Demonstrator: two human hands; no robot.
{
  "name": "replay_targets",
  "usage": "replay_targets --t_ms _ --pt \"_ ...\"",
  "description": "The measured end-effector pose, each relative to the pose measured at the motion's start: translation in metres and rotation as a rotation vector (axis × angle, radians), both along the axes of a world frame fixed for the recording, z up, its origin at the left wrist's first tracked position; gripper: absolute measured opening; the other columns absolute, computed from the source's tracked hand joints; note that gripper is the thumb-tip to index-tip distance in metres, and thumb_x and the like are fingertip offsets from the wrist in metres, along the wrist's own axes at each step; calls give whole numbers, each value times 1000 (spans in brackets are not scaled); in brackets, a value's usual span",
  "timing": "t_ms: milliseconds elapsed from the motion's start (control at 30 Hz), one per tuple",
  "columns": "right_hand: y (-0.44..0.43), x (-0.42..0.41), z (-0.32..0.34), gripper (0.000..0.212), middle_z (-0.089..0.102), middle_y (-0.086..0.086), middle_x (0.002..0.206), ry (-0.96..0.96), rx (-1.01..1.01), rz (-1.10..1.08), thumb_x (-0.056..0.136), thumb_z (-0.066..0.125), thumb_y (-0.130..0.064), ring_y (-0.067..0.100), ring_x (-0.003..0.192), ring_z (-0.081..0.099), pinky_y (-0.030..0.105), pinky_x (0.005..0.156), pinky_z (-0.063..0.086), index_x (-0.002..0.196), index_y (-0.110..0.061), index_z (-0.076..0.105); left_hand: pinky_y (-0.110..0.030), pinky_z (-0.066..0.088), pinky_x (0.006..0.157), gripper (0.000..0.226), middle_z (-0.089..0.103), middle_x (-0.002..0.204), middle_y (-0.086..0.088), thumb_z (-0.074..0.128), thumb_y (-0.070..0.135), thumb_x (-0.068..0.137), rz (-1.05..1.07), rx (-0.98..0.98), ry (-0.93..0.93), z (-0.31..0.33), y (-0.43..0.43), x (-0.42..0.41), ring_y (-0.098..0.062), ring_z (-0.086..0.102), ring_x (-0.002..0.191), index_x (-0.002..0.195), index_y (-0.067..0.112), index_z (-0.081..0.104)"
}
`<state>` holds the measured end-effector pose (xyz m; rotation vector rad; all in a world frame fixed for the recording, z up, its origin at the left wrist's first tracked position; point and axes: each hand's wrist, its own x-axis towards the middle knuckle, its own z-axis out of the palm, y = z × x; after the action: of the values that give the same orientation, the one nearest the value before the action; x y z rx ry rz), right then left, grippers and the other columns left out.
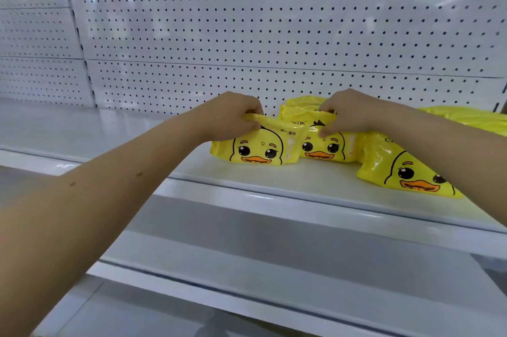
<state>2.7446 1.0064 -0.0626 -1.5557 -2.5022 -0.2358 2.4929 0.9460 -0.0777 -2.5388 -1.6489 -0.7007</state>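
Head view: single wide-angle look down both bare forearms at a white store shelf (pixel 115 131)
Left grip: left hand (pixel 233 114) curled, pinching the top seam of the left duck pack (pixel 258 151); fingertips tucked under the knuckles, out of sight
Right grip: right hand (pixel 348 114) curled over the top edge of the middle duck pack (pixel 325 148), thumb pressed on its front; other fingertips hidden behind it
Place: left duck pack standing on its lower edge on the shelf, right end in front of the middle duck pack's left end, touching it
Hidden: upper part of the middle duck pack covered by the right hand; printed brand word only partly legible
Behind: stack of yellow packs (pixel 300 106) close to the pegboard back wall (pixel 247 21), mostly screened by both hands; count impossible to tell
Cut off: right duck pack (pixel 403 169) partly under the right forearm; more yellow packs (pixel 466 118) at far right, running out of frame
Edges: left duck pack set back from the shelf lip (pixel 274 195); right duck pack nearer to it
Open room: bare shelf stretching left of the left duck pack; bare strip between packs and shelf lip
Below: lower shelf (pixel 247 268), blurred, cut off at the bottom
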Motion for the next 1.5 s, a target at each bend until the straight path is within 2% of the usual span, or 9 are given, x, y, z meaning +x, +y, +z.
replay_targets --t_ms 33,100,167,267,633,800,1067,1300,1500 --pt "2 0 -2 30 48 -8 80 -23 19 -7 76 75 -43 17 81 47 26 58 30 86 -21 58 -22 36 58 6 54 79 16 54 25 90 -1 -1 -2 0 0 0 -5 51 76 91 31 57" --pt "3 -1 -4 58 55 1 106 -103 54 -32 76 73 -48 23 101 50 29 73 39 121 -15 58 -21 35 57 6 53 79 16 54 26 90 1 -1 -5 0 -1 -1 0 50 74 91 31 57" --pt "4 0 -4 69 53 5 117 -133 60 -29 77 71 -51 25 110 49 32 83 42 132 -13 52 -21 34 57 6 53 78 16 55 26 90 4 -1 -7 -1 -2 -1 1 49 73 91 31 57" --pt "4 3 2 59 48 -3 93 -95 48 7 74 74 -48 19 91 47 28 72 35 120 -16 58 -21 34 57 5 53 79 16 55 26 91 8 0 -18 -1 -3 0 1 49 74 92 31 57" --pt "-9 38 44 25 64 -5 102 77 24 16 84 66 -44 12 91 55 27 76 36 99 -25 67 -21 42 64 14 61 90 5 58 26 90 -95 15 -87 -6 9 48 -15 57 84 101 21 64" --pt "-11 59 45 24 65 -4 106 78 57 -9 89 60 -40 14 94 55 27 79 37 102 -21 68 -34 42 90 25 58 112 1 59 25 91 -118 144 -58 -17 27 81 -16 51 106 113 14 62" --pt "-12 78 39 22 65 -4 104 125 69 -24 89 61 -38 11 88 54 24 74 34 101 -21 68 -36 43 88 30 50 117 -2 59 26 91 -90 246 -92 -28 39 106 -20 47 111 118 13 58" --pt "-14 68 40 22 65 -4 105 128 76 7 89 62 -37 12 89 53 25 77 35 101 -20 68 -33 36 93 40 50 123 -2 61 36 88 -64 317 78 -22 39 103 -22 42 112 123 19 54" --pt "-20 48 43 26 64 -8 103 150 37 74 83 68 -41 6 86 54 24 76 36 101 -22 67 -33 32 97 56 47 133 -1 63 47 84 18 218 43 -8 32 76 -21 38 121 131 21 48"
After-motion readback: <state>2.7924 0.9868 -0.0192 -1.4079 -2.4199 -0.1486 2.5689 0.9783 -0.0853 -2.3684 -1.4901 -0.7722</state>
